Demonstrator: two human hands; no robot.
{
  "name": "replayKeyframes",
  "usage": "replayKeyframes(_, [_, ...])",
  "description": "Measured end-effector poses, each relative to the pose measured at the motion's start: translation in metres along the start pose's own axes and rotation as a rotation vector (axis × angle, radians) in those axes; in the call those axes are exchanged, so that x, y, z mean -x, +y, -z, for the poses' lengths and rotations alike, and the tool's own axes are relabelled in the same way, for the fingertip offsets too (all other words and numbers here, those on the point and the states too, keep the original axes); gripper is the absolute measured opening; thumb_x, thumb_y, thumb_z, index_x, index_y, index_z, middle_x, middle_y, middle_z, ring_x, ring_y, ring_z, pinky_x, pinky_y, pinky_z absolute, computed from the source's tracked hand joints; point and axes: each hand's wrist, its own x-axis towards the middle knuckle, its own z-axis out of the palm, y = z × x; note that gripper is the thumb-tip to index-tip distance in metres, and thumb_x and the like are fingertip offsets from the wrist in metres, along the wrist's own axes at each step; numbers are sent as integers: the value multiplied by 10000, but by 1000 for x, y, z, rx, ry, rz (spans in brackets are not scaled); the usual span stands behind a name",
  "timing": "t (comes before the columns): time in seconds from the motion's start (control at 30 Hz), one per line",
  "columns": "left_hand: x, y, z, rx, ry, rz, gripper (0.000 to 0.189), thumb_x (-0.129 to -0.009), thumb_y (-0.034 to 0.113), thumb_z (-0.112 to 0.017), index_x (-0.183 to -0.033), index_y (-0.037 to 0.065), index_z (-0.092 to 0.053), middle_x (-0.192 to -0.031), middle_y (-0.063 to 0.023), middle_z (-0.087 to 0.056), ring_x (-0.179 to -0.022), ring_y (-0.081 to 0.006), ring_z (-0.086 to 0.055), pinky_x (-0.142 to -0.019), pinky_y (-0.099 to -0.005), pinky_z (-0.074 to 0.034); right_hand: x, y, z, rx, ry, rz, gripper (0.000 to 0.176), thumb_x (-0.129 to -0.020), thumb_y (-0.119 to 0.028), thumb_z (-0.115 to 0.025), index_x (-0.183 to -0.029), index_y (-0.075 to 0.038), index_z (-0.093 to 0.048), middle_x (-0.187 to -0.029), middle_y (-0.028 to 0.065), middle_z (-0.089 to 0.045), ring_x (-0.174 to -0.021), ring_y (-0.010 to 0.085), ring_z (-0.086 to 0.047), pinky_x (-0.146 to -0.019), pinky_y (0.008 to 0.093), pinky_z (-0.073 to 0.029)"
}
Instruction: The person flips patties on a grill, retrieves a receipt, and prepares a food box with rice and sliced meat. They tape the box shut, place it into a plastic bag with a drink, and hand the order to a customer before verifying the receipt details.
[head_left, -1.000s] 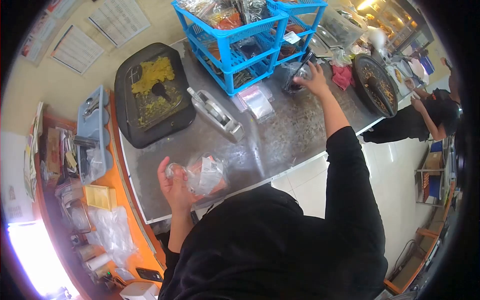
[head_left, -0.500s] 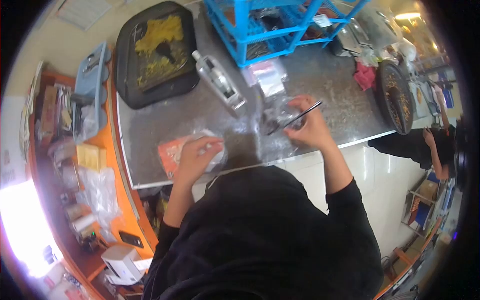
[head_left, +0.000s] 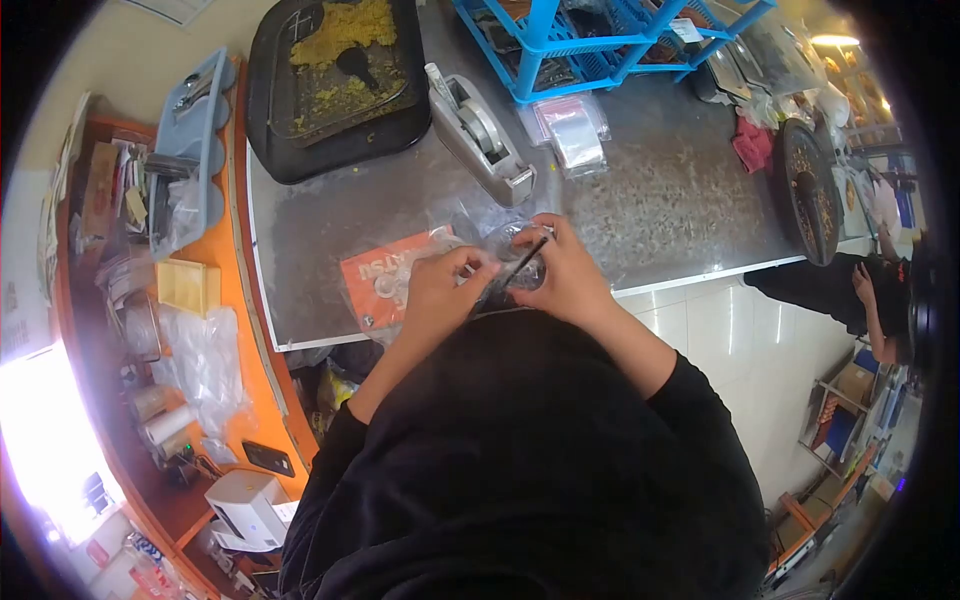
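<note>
My left hand (head_left: 445,285), with thumb and fingertips pinched together, grips thin clear plastic (head_left: 462,240) above an orange printed packet (head_left: 375,290) near the counter's front edge. Just to its right, my right hand (head_left: 560,265) holds a clear round plastic container (head_left: 510,240) and a thin dark stick (head_left: 527,260) that slants between the hands. The two hands are close together but apart. Behind them stands a grey tape dispenser (head_left: 480,135).
At the back left is a black tray (head_left: 270,120) with yellow crumbly food. A blue rack (head_left: 580,45) and small plastic bags (head_left: 575,135) are at the back. A round dark tray (head_left: 805,195) sits right, near another person's arm (head_left: 870,300).
My right hand has moved left with the container and stick, close to my left hand. My left hand has shifted right and now grips clear plastic. The view has shifted slightly.
</note>
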Motion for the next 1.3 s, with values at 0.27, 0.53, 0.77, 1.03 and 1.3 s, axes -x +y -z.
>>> replayKeyframes(0.27, [2,11,10,376,28,156,186,-875,132,-625,-972,-20,-673,-882,-45,-671,-817,-82,-587,-733,-238,-463,18,-6,25,-110,-102,-240,328,-692,-108,-784,-963,-28,-617,-993,122,-611,-808,234,-633,-708,322,-507])
replayKeyframes(0.53, [2,3,12,497,40,173,180,-870,81,-615,-1011,-18,-666,-944,-43,-662,-853,-85,-580,-796,-230,-453,24,-15,20,-149,-58,-190,123,-749,-58,-681,-863,-37,-639,-795,112,-640,-733,254,-625,-655,339,-493])
replayKeyframes(0.77, [0,18,17,635,52,165,199,-867,90,-611,-1044,13,-654,-896,-21,-632,-815,-91,-568,-772,-238,-448,18,-21,7,-598,2,-233,58,-802,-28,-662,-844,5,-638,-878,67,-655,-807,127,-604,-715,260,-469])
replayKeyframes(1.03, [-4,20,16,644,35,140,446,-903,81,-555,-1336,60,-447,-891,-34,-606,-781,-89,-557,-751,-237,-454,6,-19,-4,-518,-52,-132,108,-859,-65,-643,-949,-16,-611,-846,16,-619,-765,80,-556,-700,228,-457])
replayKeyframes(1.3, [-6,22,15,739,24,171,645,-886,18,-537,-1452,81,-232,-1000,-106,-603,-933,-159,-604,-758,-293,-511,1,-10,-22,-817,134,-291,104,-891,-60,-607,-986,-19,-612,-841,-6,-605,-763,68,-548,-708,212,-440])
